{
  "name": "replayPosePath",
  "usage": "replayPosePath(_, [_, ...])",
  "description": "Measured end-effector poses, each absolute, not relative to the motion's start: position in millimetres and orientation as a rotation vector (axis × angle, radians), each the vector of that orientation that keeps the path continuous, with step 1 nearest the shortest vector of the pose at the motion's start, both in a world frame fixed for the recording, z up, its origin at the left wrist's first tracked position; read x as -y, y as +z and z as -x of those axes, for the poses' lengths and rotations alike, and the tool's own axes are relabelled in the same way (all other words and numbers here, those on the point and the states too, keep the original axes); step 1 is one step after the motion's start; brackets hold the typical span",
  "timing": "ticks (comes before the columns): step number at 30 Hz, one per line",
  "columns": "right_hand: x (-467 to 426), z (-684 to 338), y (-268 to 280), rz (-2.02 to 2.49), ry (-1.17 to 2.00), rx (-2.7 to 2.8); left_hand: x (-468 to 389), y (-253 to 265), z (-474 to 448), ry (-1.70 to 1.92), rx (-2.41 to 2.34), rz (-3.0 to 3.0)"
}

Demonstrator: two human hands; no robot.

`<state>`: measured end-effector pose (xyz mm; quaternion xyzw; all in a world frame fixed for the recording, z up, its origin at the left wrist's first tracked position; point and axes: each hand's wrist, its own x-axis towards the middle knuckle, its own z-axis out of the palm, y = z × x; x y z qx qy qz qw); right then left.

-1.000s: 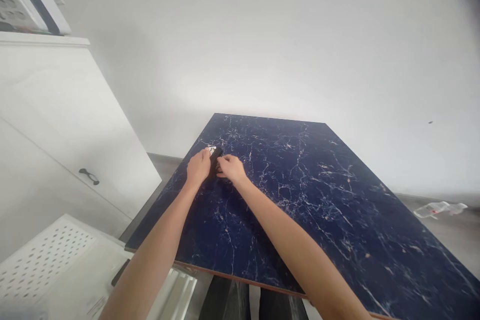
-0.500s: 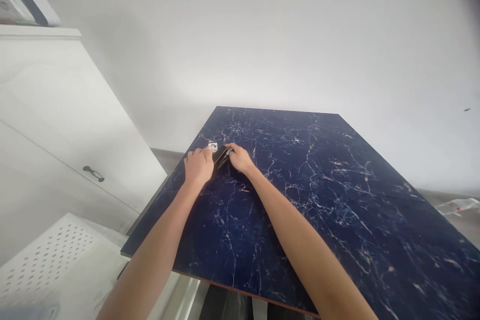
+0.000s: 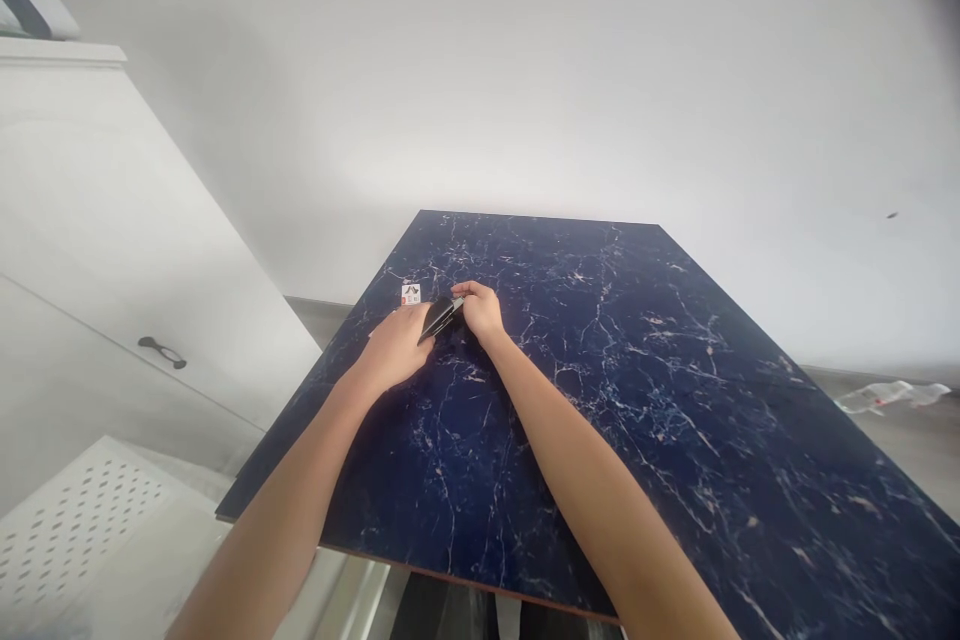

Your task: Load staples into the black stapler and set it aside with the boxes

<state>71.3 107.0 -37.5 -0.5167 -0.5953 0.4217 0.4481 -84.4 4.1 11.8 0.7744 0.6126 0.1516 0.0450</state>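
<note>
A black stapler [image 3: 441, 319] with a silver-coloured end lies between my hands, low over the dark blue marbled tabletop [image 3: 600, 400]. My left hand [image 3: 397, 340] is closed around its near left part, thumb toward me. At the stapler's far right end, my right hand [image 3: 482, 310] has its fingers closed on the silver part; the fingertips are partly hidden. Just beyond my left fingers sits a small white box [image 3: 410, 294] with a dark picture and a red mark on it.
A white cabinet [image 3: 112, 220] with a dark handle [image 3: 162, 352] stands left of the table. Below it is a white perforated box [image 3: 82, 520]. Behind the table rises a pale wall [image 3: 525, 70]. Clear plastic packaging [image 3: 889, 396] lies beyond the right edge.
My left hand has turned from lying over the stapler to gripping its side, and more of the stapler shows. The small white box is less covered. The view has shifted slightly right.
</note>
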Motion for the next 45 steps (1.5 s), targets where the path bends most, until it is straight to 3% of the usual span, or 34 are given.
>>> replayPosePath(11, [-99.7,-77.1,-32.4,1.253,0.945,1.623,9.1,18.6,64.4,0.793,-1.985,-2.639])
replayPosePath(21, [-103.8,-68.3,-41.6,0.926,1.292,1.572,-1.3,10.8,81.2,1.107,-2.012,-2.709])
replayPosePath(45, [-93.7,-71.6,-32.6,1.039,0.948,1.779,-12.7,4.9,89.6,1.326,-1.88,-2.79])
